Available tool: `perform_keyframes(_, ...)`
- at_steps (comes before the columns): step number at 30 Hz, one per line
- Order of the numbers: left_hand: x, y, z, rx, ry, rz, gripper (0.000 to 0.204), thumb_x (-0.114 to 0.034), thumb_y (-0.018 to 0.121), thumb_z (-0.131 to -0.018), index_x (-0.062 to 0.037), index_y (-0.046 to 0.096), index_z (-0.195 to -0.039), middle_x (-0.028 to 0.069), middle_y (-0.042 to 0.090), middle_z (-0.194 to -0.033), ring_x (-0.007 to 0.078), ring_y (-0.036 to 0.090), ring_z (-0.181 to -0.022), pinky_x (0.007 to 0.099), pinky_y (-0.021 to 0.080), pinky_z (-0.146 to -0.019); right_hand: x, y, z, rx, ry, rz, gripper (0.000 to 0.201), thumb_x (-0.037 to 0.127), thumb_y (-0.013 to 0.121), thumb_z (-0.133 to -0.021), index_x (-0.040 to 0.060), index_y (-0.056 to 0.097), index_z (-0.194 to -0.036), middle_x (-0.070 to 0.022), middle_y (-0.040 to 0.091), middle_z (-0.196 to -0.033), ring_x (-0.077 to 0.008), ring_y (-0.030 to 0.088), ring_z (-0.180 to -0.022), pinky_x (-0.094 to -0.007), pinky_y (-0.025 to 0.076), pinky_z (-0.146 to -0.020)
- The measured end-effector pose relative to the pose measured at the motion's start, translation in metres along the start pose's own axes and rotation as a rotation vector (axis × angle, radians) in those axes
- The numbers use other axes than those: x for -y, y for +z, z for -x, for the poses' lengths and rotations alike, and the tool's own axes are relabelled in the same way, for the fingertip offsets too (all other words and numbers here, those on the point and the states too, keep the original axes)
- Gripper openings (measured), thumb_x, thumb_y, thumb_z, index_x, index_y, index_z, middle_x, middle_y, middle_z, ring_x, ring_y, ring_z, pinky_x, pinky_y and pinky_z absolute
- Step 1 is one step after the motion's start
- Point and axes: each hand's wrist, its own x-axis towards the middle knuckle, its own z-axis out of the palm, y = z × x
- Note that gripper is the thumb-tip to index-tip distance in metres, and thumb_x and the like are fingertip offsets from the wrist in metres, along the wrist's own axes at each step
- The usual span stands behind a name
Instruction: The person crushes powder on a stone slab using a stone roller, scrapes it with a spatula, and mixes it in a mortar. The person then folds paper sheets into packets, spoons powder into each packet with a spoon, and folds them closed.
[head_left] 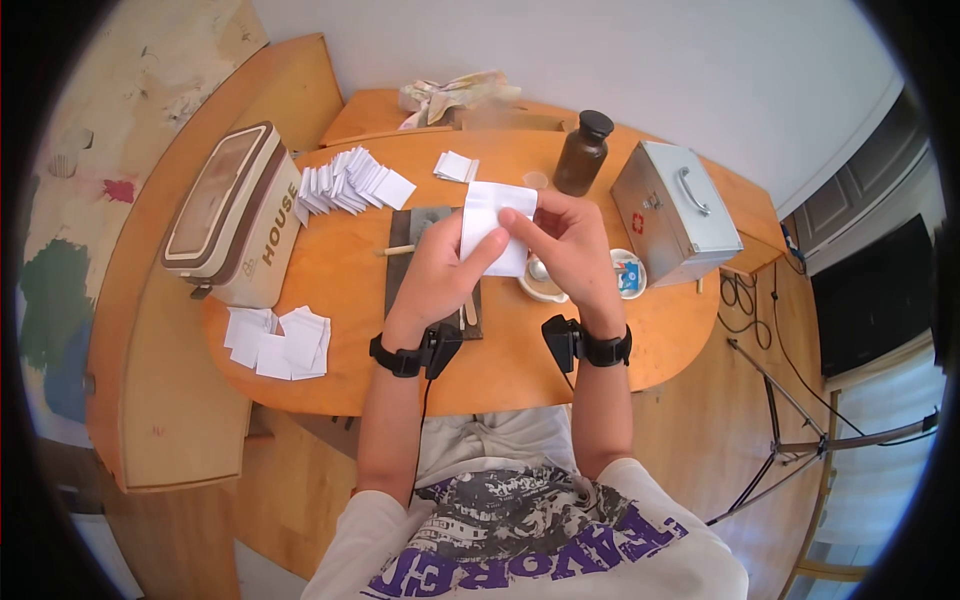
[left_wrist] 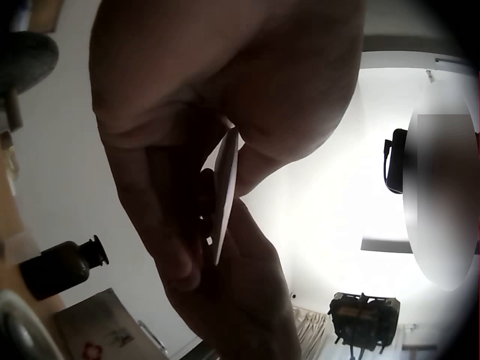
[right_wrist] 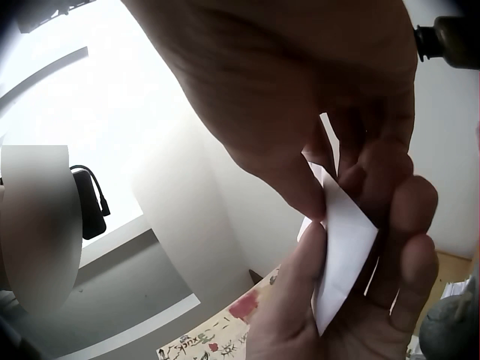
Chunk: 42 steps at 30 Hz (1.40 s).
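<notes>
A folded white paper packet (head_left: 492,206) is held up over the middle of the table by both hands. My left hand (head_left: 436,268) pinches its left side, thumb lying on the near face and fingers behind. On the right side my right hand (head_left: 578,246) pinches it the same way, its thumb close to the left thumb. From the left wrist view the packet (left_wrist: 226,187) appears edge-on as a thin sheet. The right wrist view shows the packet (right_wrist: 346,244) with a slanted, folded face between the thumbs and fingers.
Below the hands lies a dark board (head_left: 398,270) with a wooden stick (head_left: 396,250). Folded papers lie in piles (head_left: 350,182), (head_left: 285,345) and a small stack (head_left: 456,166). Around stand a HOUSE box (head_left: 262,235), a brown bottle (head_left: 582,155), a metal case (head_left: 665,225) and white bowls (head_left: 541,290).
</notes>
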Motion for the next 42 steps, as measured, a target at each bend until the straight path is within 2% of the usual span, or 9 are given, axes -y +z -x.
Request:
perform_keyframes(2,0.003,-0.007,0.0,-0.054,0.099,-0.217,0.034,-0.012,0.064,-0.117,0.0044,0.066,-0.147,0.011,0.08,-0.122,0.0139,0.076,-0.106,0.0293,0.062,-0.091,-0.002,0.003,0.0,0.015,0.018,0.0,0.027,0.017,0.082,-0.106,-0.0051,0.082,-0.122,-0.0024,0.08,-0.092,-0.007,0.069,-0.081,-0.0272,0.055,-0.07)
perform_keyframes(4,-0.006,-0.007,-0.001,-0.228,0.1,0.051,0.025,-0.006,0.07,-0.112,0.0046,0.075,-0.134,0.0083,0.082,-0.114,0.0099,0.075,-0.101,0.0262,0.059,-0.09,-0.003,0.005,-0.001,0.028,0.046,-0.003,0.022,0.014,0.081,-0.109,-0.0039,0.083,-0.122,-0.0013,0.08,-0.095,-0.0047,0.069,-0.083,-0.024,0.054,-0.072)
perform_keyframes(7,0.001,-0.013,0.003,-0.285,0.146,0.009,0.019,-0.003,0.069,-0.111,0.0053,0.078,-0.126,0.008,0.083,-0.111,0.0093,0.075,-0.098,0.0262,0.059,-0.088,-0.001,0.008,-0.001,0.078,0.105,0.054,0.022,0.011,0.079,-0.109,-0.0036,0.083,-0.125,-0.0028,0.082,-0.099,-0.0054,0.07,-0.085,-0.0244,0.055,-0.075)
perform_keyframes(10,0.006,-0.008,0.01,-0.339,0.102,0.093,0.017,-0.004,0.071,-0.11,0.0054,0.079,-0.121,0.0094,0.082,-0.116,0.0124,0.076,-0.103,0.0281,0.059,-0.092,-0.003,0.022,0.006,-0.037,0.025,0.029,0.02,0.008,0.077,-0.109,-0.0031,0.083,-0.124,-0.0031,0.082,-0.1,-0.0057,0.07,-0.088,-0.0246,0.056,-0.078)
perform_keyframes(12,0.012,-0.006,0.014,-0.345,0.092,0.129,0.017,-0.005,0.071,-0.11,0.0057,0.079,-0.121,0.0093,0.082,-0.115,0.0126,0.076,-0.103,0.0284,0.058,-0.093,-0.019,0.027,0.007,-0.092,-0.102,-0.037,0.022,0.013,0.076,-0.106,0.0025,0.085,-0.122,-0.0054,0.083,-0.098,-0.01,0.074,-0.087,-0.0298,0.059,-0.078)
perform_keyframes(25,0.01,-0.002,0.034,-0.379,0.126,-0.078,0.023,-0.001,0.074,-0.109,0.008,0.074,-0.13,0.0109,0.078,-0.126,0.0129,0.072,-0.111,0.0285,0.056,-0.098,-0.035,0.025,0.025,-0.144,0.035,0.012,0.023,0.023,0.083,-0.105,0.0029,0.087,-0.115,-0.006,0.085,-0.097,-0.0109,0.075,-0.088,-0.0305,0.059,-0.08)
perform_keyframes(32,0.007,0.001,0.04,-0.374,0.115,-0.116,0.019,0.002,0.071,-0.109,0.0083,0.077,-0.126,0.0094,0.079,-0.12,0.0119,0.072,-0.106,0.0279,0.057,-0.097,-0.023,0.032,0.029,-0.16,-0.024,0.015,0.018,0.016,0.081,-0.106,0.0029,0.088,-0.115,-0.0045,0.085,-0.095,-0.009,0.074,-0.086,-0.0286,0.059,-0.078)
perform_keyframes(40,0.006,-0.001,0.035,-0.355,0.296,-0.146,0.013,0.002,0.075,-0.108,0.0074,0.077,-0.119,0.007,0.078,-0.115,0.0113,0.071,-0.103,0.0279,0.056,-0.093,-0.024,0.031,0.029,-0.11,-0.121,0.008,0.016,0.001,0.079,-0.1,0.0035,0.089,-0.113,-0.0052,0.087,-0.105,-0.01,0.076,-0.094,-0.0287,0.06,-0.086)
perform_keyframes(42,0.003,0.003,0.036,-0.382,0.221,-0.167,0.013,0.002,0.076,-0.107,0.0067,0.077,-0.119,0.0068,0.078,-0.114,0.0115,0.07,-0.103,0.028,0.056,-0.093,-0.029,0.03,0.028,-0.116,-0.191,0.037,0.016,-0.001,0.078,-0.1,0.003,0.088,-0.111,-0.006,0.087,-0.107,-0.0113,0.076,-0.094,-0.0291,0.06,-0.088)
